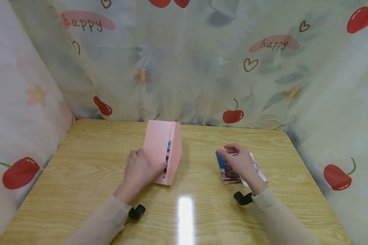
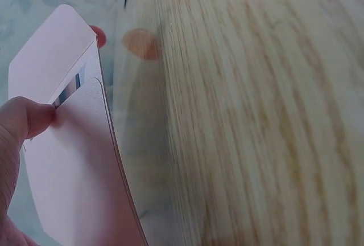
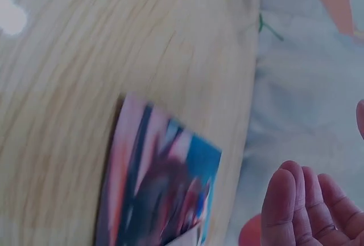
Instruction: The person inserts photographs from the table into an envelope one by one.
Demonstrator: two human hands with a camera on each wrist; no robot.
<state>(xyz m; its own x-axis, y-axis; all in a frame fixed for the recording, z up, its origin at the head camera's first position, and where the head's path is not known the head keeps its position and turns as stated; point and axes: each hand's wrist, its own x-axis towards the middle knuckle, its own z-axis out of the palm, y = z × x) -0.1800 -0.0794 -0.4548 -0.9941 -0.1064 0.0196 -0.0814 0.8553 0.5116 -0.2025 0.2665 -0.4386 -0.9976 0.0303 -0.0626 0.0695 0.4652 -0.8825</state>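
The left hand [image 1: 141, 168] pinches one pink envelope [image 1: 157, 136]. The right hand [image 1: 240, 161], fingers loose, is over two cards [image 1: 230, 175] on the surface [image 1: 207, 194].

Long beige sleeves [image 1: 99, 223] (plain, faintly creased) with a black device [image 1: 137, 212] at each cuff [image 1: 120, 211].

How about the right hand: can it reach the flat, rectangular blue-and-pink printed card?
Probably yes: the right hand hovers empty above the card, and nothing visible blocks the way.
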